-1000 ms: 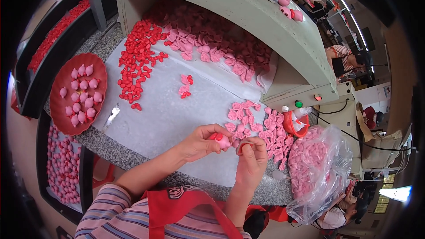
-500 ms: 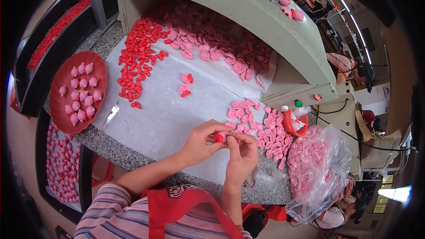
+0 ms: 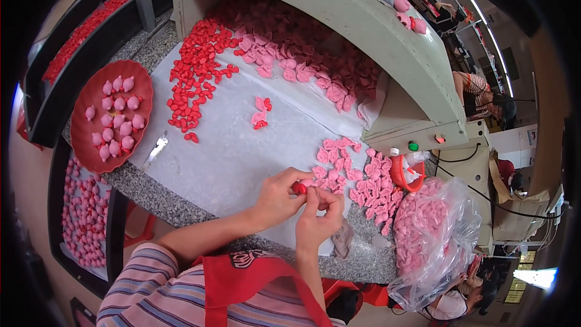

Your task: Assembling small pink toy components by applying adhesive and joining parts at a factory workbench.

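Over the front right of the white sheet (image 3: 212,172), both my hands meet around a small pink piece with a glossy red part (image 3: 299,188). My left hand (image 3: 278,200) pinches it between thumb and fingers. My right hand (image 3: 319,217) is closed, its thumb and fingertips pressed at the right side of the same piece and partly hiding it. Just beyond the fingers lie loose pink folded pieces (image 3: 336,156). Two pink pieces with red bows (image 3: 260,122) rest near the middle of the sheet.
Red bow-shaped pieces (image 3: 187,94) lie left, before a grey box-like hood (image 3: 417,66). A red scalloped plate (image 3: 85,154) of pink figures and a metal blade (image 3: 156,151) are farther left. At right stand an orange basket (image 3: 397,169) and a plastic bag (image 3: 423,224) of pink pieces.
My right hand has shifted slightly down and left, and the red surface seen earlier by its thumb no longer shows. My left hand still pinches the piece. The whole view has shifted slightly.
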